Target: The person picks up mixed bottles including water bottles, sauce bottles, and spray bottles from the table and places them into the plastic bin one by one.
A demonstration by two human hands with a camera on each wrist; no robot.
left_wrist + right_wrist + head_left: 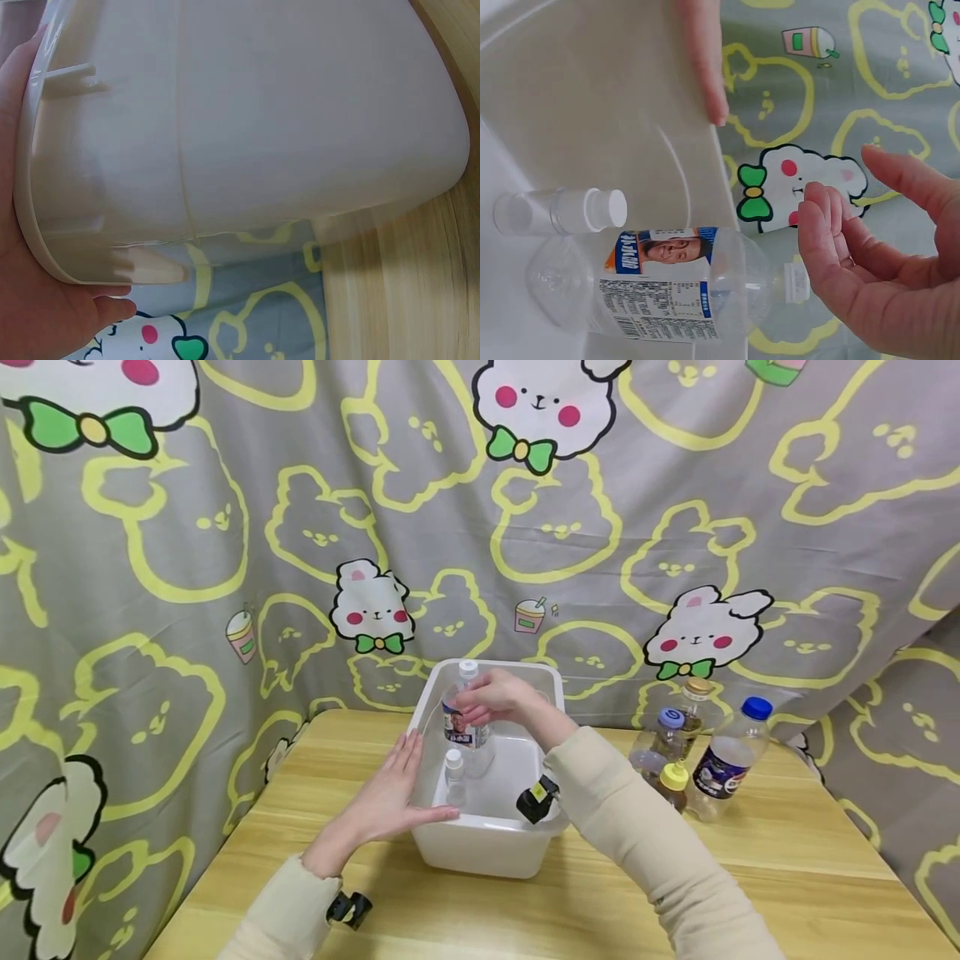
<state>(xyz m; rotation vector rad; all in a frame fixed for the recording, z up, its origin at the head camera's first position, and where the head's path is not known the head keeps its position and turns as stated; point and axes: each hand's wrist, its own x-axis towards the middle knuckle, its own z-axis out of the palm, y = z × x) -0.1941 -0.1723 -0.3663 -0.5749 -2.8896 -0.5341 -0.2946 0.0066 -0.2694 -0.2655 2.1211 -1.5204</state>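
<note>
The right hand [498, 695] was raised just beside the neck of a large clear bottle [459, 731], its thumb apart from its loosely bent fingers and nothing held between them. The left hand [386, 793] rested on the rim of a white bin [483, 852], its fingers extended along the left side and its thumb spread along the near edge. The large clear bottle, with a white cap and a printed label, stood in the left part of the bin. A small white-capped bottle [455, 785] stood nearer, in the near left part. Outside, to the right, four bottles were grouped on the wooden table [787, 893]: a gold-capped bottle [697, 689] at the far side, a pale-blue-capped bottle [670, 720], a yellow-capped bottle [673, 781] nearer, and a blue-capped bottle [720, 768] rightmost. A grey patterned cloth [570, 527] hung beyond the table.
</note>
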